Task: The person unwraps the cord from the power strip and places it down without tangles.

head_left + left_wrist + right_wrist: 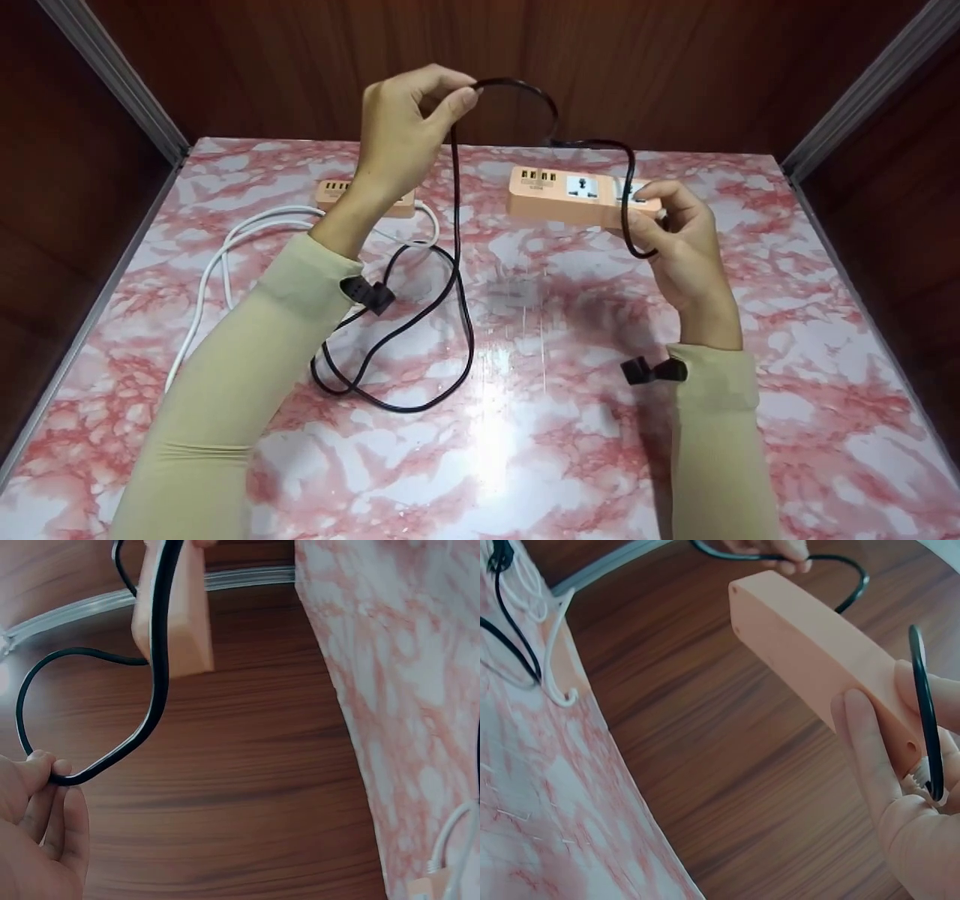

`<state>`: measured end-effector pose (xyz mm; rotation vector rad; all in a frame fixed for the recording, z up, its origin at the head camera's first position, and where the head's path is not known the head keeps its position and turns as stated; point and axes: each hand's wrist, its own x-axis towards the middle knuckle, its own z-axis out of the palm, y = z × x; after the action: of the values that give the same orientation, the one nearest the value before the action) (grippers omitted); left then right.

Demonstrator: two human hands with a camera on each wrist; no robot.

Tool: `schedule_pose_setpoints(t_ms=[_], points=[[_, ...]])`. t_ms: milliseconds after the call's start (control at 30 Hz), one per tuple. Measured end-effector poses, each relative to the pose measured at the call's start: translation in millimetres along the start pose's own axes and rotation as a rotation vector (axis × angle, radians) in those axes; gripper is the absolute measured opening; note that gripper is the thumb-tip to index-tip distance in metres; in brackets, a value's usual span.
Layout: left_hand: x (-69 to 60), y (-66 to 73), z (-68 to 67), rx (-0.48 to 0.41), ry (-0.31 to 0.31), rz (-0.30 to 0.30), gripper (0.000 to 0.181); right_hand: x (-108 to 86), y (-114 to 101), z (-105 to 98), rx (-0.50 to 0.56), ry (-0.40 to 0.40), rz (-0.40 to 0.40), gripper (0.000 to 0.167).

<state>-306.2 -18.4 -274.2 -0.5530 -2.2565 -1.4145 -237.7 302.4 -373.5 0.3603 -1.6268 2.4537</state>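
My left hand (401, 127) is raised near the back wall and pinches a black cable (456, 172) between thumb and fingertips. From that pinch the cable arches over to a peach-coloured power strip (551, 204). My right hand (688, 251) grips the strip by its cord end, holding it above the table. In the head view the strip's upper face shows several USB ports and two white sockets, the nearer one partly covered by fingers and cable. The right wrist view shows the plain underside (802, 652) and the cord's entry (922, 776) beside the palm.
A second peach power strip (401, 208) with a white cord (201, 300) lies on the marbled red-and-white table (570, 450), partly behind my left wrist. Loose loops of the black cable lie in the table's middle. Brown wood-grain walls (675, 75) enclose the back and sides.
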Motion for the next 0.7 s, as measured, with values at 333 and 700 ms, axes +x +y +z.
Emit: schedule_pose_setpoints(t_ms=[333, 700], points=[[1.2, 28.1, -12.4, -0.017, 0.011, 0.055, 0.017, 3.1, 4, 1, -0.080, 0.053, 0.009, 0.018], [-14.9, 29.3, -34.6, -0.011, 0.060, 0.226, 0.015, 7.2, 10, -4, -0.141, 0.109, 0.027, 0.022]])
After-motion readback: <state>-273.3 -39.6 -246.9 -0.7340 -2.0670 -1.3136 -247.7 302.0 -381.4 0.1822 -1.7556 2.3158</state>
